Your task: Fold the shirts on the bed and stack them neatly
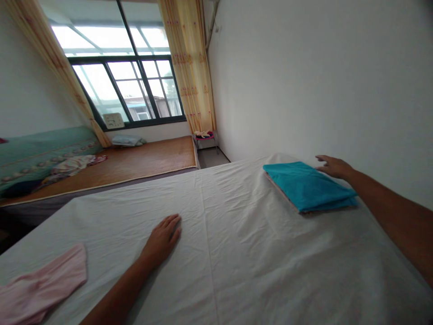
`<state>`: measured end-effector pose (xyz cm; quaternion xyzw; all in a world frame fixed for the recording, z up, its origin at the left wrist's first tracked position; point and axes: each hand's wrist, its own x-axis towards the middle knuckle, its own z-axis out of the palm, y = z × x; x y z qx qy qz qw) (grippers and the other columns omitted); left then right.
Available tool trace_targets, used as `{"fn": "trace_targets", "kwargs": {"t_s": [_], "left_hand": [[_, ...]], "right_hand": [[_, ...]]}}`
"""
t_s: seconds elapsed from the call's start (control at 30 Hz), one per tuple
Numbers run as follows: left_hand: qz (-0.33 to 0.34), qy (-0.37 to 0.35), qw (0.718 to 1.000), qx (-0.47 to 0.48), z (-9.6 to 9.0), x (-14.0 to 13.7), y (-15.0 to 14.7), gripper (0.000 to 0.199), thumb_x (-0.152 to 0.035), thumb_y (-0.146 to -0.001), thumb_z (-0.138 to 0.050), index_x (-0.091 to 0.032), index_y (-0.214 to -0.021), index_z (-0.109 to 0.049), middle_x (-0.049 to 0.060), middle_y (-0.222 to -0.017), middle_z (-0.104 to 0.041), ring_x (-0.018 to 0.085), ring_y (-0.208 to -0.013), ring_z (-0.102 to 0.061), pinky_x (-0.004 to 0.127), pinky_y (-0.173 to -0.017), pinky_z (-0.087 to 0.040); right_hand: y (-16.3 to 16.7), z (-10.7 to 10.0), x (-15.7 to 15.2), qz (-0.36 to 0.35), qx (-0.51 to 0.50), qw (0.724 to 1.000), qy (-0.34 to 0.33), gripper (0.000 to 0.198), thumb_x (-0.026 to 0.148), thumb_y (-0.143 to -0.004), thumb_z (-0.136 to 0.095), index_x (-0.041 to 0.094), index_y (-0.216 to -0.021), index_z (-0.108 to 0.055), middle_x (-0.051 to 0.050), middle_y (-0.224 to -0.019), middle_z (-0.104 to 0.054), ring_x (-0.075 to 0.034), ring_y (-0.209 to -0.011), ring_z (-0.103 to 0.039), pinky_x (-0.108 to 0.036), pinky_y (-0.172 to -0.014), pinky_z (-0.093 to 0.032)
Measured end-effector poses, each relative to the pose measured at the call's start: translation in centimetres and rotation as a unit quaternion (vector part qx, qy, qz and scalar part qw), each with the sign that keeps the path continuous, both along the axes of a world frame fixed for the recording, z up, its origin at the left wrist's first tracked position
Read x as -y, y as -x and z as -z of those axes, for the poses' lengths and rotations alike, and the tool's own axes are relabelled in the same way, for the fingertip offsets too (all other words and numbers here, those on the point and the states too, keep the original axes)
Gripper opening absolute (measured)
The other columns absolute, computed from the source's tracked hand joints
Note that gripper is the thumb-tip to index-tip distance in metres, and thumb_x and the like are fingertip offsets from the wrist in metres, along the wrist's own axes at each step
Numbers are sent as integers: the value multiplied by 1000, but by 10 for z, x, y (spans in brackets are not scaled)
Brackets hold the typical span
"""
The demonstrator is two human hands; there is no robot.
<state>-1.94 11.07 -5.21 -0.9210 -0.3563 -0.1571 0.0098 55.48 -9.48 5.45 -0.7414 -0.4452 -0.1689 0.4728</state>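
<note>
Cloth (306, 186) — folded, turquoise — is lying beside the spread, empty right hand (333, 167); the left hand (163, 238) is resting flat, empty, on sheeting (243, 266).

At my one o'clock I have a bright blue cloth (304, 185), folded into a flat, four-sided packet, a thin brownish edge showing beneath it. The white sheet (243, 253) under it lies spread, lightly wrinkled, one crease running away toward my twelve o'clock.
</note>
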Motion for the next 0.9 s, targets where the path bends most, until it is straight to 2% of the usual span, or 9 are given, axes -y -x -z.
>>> {"fn": "trace_targets", "kwargs": {"t_s": [0.1,0.2,0.33,0.43,0.53,0.67,0.73,0.8,0.9], "left_hand": [[-4,-1,1000,3,-1,2,-2,45,-38,-95,-35,-16,-129,-54,10,-137,-53,24,-128,-46,46,-109,-36],[-2,2,1000,5,-2,4,-2,44,-36,-95,-37,-16,-129,-55,10,-137,-53,25,-129,-45,46,-110,-36],[2,4,1000,11,-5,12,-1,42,-32,-94,-39,-16,-129,-55,11,-136,-53,25,-128,-46,45,-110,-36],[1,2,1000,14,-8,19,0,40,-29,-94,-39,-16,-129,-55,11,-135,-55,24,-127,-47,44,-110,-36],[2,2,1000,14,-9,23,2,40,-27,-94,-39,-16,-129,-55,10,-135,-54,23,-127,-46,42,-110,-35],[3,10,1000,7,-8,26,6,40,-27,-93,-41,-19,-131,-53,9,-138,-52,22,-129,-44,42,-110,-34],[3,15,1000,6,-9,27,7,40,-28,-93,-41,-20,-131,-53,9,-139,-51,23,-129,-44,42,-110,-34],[4,22,1000,5,-10,28,7,40,-28,-93,-42,-19,-131,-52,9,-139,-50,24,-129,-43,43,-109,-35],[9,33,999,9,-11,27,6,41,-28,-93,-42,-19,-131,-52,10,-139,-51,25,-130,-43,44,-108,-35]], "right_hand": [[23,3,-30,-20,32,998,59,31,20,-85,-50,8,-111,-63,-22,-112,-65,-29,-102,-61,-45,-92,-44],[108,21,-63,-158,103,977,100,30,23,-86,-52,16,-113,-63,-14,-115,-66,-26,-110,-58,-44,-99,-42],[261,55,-67,-434,206,859,175,46,35,-91,-49,22,-135,-50,-10,-133,-57,-24,-126,-47,-43,-106,-37],[335,67,-56,-549,228,765,248,56,47,-91,-48,25,-143,-41,-8,-146,-44,-24,-136,-35,-43,-111,-29],[365,71,-63,-577,210,730,300,55,47,-92,-44,24,-143,-41,-9,-147,-42,-26,-136,-34,-45,-111,-28],[378,72,-86,-559,178,758,283,45,37,-92,-46,24,-135,-51,-9,-144,-46,-28,-134,-37,-49,-110,-29],[383,63,-84,-576,127,772,236,40,30,-92,-44,25,-130,-56,-9,-130,-59,-24,-123,-49,-45,-104,-37],[384,49,-62,-603,43,775,185,43,23,-93,-40,27,-134,-51,-7,-109,-69,-19,-101,-62,-39,-93,-48],[374,34,3,-638,-48,753,155,50,22,-92,-44,33,-141,-39,-4,-96,-69,-17,-86,-64,-37,-83,-53]]}}
